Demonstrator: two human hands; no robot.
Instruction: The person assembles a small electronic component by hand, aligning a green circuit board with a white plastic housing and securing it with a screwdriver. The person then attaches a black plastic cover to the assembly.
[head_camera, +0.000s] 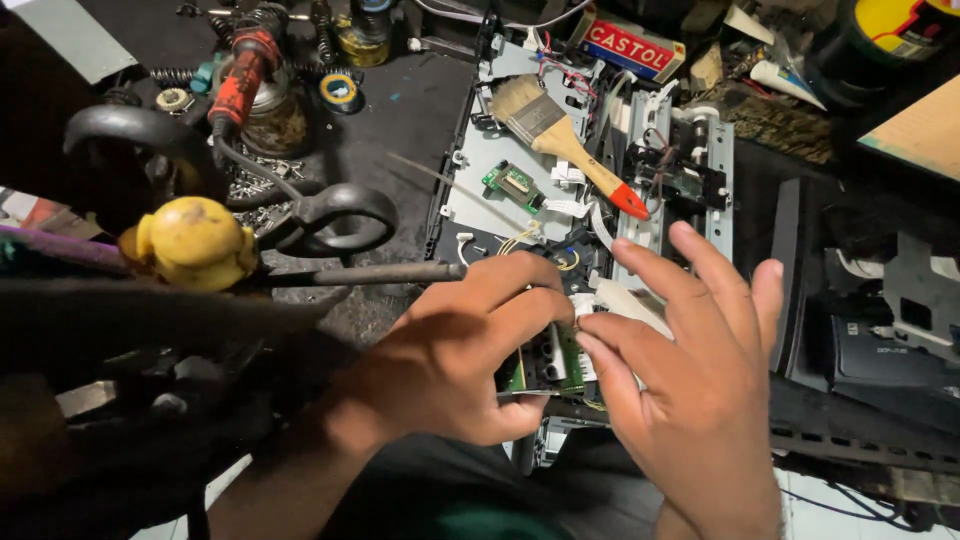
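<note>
Head view: left hand (470, 350) pinches a green circuit board (545, 365); right hand (690, 380), fingers spread, touches it, below the paintbrush (565, 145).

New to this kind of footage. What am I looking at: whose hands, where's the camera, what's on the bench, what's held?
One picture, from a camera worn on a person's head, looking down at their own bare hands over a cluttered dark workbench. The left hand grips a small green circuit board with a grey connector; the right hand pinches at its edge with fingertips. Behind lies an opened grey metal device chassis with a wooden-handled paintbrush with a red tip resting on it. On the left are black-handled scissors and a worn yellow round knob.
</note>
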